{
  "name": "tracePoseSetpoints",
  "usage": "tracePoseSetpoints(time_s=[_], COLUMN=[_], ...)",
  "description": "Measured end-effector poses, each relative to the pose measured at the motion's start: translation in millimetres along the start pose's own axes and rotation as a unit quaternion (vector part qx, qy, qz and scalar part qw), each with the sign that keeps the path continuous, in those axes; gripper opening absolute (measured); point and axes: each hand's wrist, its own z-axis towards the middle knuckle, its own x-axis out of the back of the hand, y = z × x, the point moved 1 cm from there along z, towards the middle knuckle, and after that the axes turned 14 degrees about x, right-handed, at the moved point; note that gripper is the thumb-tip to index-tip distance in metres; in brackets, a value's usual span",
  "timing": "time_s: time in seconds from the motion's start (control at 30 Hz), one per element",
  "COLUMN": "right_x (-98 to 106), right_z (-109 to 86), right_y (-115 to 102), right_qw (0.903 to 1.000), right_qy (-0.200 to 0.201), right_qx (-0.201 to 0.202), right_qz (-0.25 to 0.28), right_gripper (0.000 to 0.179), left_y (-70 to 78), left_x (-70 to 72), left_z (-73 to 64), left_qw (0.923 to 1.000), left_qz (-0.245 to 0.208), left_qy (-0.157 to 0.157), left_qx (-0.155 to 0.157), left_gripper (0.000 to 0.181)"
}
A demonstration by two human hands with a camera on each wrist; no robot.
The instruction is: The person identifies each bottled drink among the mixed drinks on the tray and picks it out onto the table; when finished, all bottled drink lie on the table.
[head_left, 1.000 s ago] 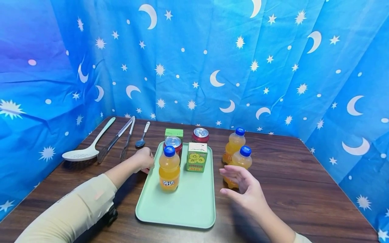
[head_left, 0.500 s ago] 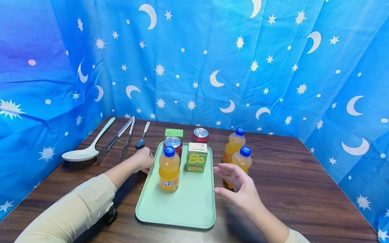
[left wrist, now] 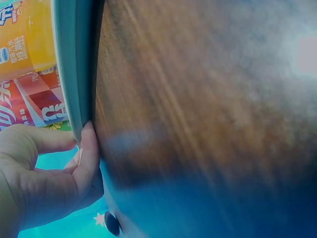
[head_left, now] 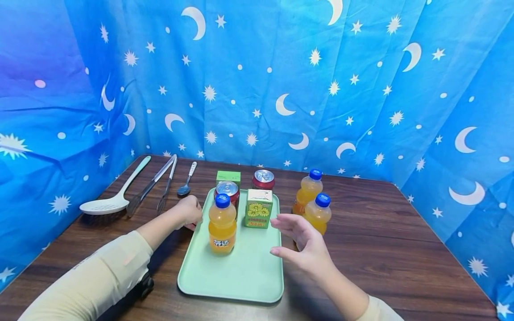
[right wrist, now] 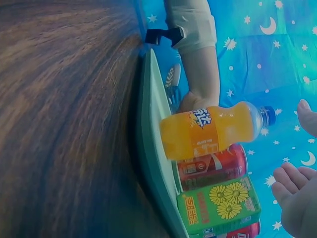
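Observation:
My left hand (head_left: 188,211) pinches the left rim of a pale green tray (head_left: 225,285); the left wrist view shows thumb and fingers (left wrist: 89,158) on either side of the rim. Upright on the tray stand an orange soda bottle (head_left: 222,225) with a blue cap, a red can (head_left: 227,188) behind it and a green drink carton (head_left: 258,214) with yellow flowers. My right hand (head_left: 303,245) hovers by the tray's right edge, fingers and thumb apart, holding nothing. It partly hides one of two more orange soda bottles (head_left: 317,214), (head_left: 309,191) on the table.
Left of the tray lie a slotted turner (head_left: 106,205), tongs (head_left: 154,183) and a spoon (head_left: 185,187) on the dark wooden table (head_left: 381,249). A second green carton (head_left: 228,176) and another red can (head_left: 263,179) stand toward the back. A blue starry cloth (head_left: 257,89) hangs behind.
My right hand has moved left, from in front of the table bottles to the tray's right edge, still with fingers apart. My left hand and the tray hold their place.

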Motion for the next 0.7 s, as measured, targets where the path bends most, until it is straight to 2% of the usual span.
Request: tracePoseSetpoints(time_s=[0.3,0.7], right_x=[-8,-16], right_z=[3.2,7.4], right_y=[3,4], right_qw=[1.0000,0.9997], right_qy=[0.001,-0.006], right_qx=[0.001,-0.022], right_qz=[0.007,0.007], right_gripper=[0.054,0.055], left_y=[0.2,0.0], left_x=[-0.3,0.3], left_z=[-0.7,1.3], left_qw=[1.0000,0.9999], left_qz=[-0.005,-0.004], left_qy=[0.001,0.004], left_qx=[0.006,0.009], left_gripper=[0.037,0.034])
